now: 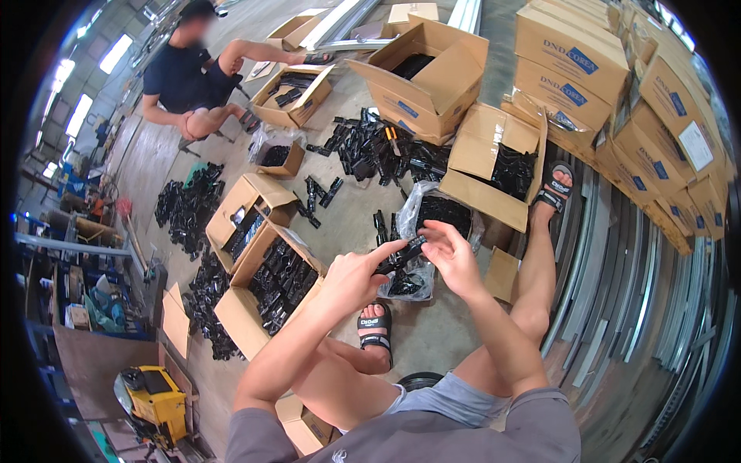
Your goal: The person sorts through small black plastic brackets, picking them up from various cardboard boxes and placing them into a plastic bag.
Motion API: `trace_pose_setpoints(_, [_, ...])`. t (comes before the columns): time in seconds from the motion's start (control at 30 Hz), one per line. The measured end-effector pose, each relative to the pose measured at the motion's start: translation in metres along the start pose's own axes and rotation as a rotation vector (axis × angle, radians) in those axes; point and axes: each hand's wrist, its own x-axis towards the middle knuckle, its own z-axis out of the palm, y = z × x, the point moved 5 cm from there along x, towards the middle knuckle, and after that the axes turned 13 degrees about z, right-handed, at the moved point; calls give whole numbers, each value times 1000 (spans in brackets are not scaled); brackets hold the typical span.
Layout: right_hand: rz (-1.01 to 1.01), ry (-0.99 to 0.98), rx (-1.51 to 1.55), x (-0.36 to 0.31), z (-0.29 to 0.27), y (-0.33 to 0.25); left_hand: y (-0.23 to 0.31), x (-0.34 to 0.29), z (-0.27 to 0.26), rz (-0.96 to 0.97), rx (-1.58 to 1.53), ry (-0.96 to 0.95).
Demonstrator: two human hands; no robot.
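My left hand is closed around a narrow black plastic part, its index finger stretched along the top. At the part's right end, my right hand has bent fingers and thumb on either side of the tip. Whether a small piece sits between those fingertips is too fine to make out. Right behind and below the hands stands a box lined with clear plastic, full of small black pieces. More black parts lie beside that liner, partly covered by my hands.
To the left, a carton holds rows of black parts. Loose heaps cover the floor ahead. An open carton stands by my right foot. Stacked cartons and metal profiles line the right. Another person sits at far left.
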Motion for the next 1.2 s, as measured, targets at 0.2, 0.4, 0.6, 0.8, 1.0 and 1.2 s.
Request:
trace_pose_setpoints(0.2, [164,-201,263,1,6,6,-17,0,11,-51,-333,-17])
trace_pose_setpoints(0.4, [218,95,-458,27,-10,62,-22,2,7,-177,-1102,137])
trace_pose_setpoints(0.6, [389,-164,-1438,35,31,197,-28,-6,4,-220,-1216,219])
trace_pose_setpoints(0.8, [604,45,-1346,33,24,253,-15,-13,-7,-186,-1202,235])
trace_pose_setpoints(1.0, [583,4,-1425,36,20,249,-32,-16,-4,-194,-1185,223])
trace_pose_setpoints(1.2, [642,-125,-1420,38,33,255,-37,-26,-5,-177,-1227,266])
